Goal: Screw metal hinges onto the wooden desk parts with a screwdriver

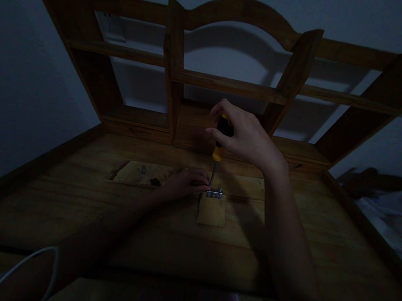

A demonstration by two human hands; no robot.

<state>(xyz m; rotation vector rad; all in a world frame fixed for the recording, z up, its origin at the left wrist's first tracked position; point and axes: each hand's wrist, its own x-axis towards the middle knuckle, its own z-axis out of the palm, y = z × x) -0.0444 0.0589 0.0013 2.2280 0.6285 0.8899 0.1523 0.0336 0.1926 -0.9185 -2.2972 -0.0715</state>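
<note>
My right hand [240, 131] is wrapped round the black and yellow handle of a screwdriver [218, 153], which stands almost upright. Its thin shaft runs down to a small metal hinge [214, 193]. The hinge lies along the upper edge of a small square wooden piece [212, 211]. My left hand [190, 184] is low on the wood, its fingertips pinched together at the hinge's left end by the screwdriver tip. Whatever those fingers hold is too small and dark to make out.
A wooden desktop [65, 190] stretches beneath both hands, with a wooden shelf unit [230, 86] rising at its back. A pale strip of wood [140, 174] lies left of the hinge. A white cord [54, 270] loops by my left forearm. The light is dim.
</note>
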